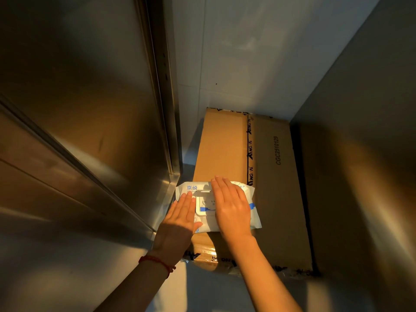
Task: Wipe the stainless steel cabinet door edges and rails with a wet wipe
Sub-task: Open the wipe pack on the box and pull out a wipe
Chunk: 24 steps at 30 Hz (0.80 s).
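Two flat hands, left hand [180, 218] and right hand [231, 204], press one wipe pack [253, 216].

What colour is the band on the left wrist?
Red: a thin cord bracelet on the left wrist, seen in the head view.

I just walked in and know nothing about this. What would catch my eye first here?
Two flat hands, the left hand and right hand, rest on a white wet wipe pack lying on a cardboard box. To the left rises the shiny stainless steel cabinet door.
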Tool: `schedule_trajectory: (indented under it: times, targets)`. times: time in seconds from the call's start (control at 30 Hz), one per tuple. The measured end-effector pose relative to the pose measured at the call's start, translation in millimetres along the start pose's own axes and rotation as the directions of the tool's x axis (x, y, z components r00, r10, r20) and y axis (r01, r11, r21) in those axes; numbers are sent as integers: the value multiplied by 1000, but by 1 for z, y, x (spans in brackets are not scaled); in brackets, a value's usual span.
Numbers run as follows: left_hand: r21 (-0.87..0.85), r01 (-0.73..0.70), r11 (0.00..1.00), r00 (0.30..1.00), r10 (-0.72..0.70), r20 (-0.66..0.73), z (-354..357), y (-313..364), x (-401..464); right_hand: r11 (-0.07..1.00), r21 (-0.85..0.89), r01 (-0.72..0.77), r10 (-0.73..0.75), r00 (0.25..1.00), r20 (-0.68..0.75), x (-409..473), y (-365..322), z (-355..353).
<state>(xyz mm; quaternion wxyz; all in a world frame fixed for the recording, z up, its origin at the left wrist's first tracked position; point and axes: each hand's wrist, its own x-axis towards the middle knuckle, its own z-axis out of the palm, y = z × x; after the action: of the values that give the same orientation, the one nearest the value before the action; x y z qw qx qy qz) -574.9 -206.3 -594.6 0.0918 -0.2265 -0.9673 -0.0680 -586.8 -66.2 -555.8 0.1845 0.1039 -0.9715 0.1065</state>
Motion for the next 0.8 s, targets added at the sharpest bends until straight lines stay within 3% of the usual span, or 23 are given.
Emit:
schedule_trajectory:
  times: [0.23, 0.53, 0.8]
  targets:
    - [-35, 21, 999, 1000, -21, -2, 2, -1, 2, 1000, -6, -2, 2, 1000, 24, 12, -2, 5]
    - [-121, 70, 990, 997, -73, -22, -3, -5, 5, 994, 101, -37, 12, 972, 235, 26, 5, 12]
    - [-112, -50, 992, 996, 41, -77, -10, -11, 19, 997, 69, -31, 7, 945, 327, 26, 17, 21]
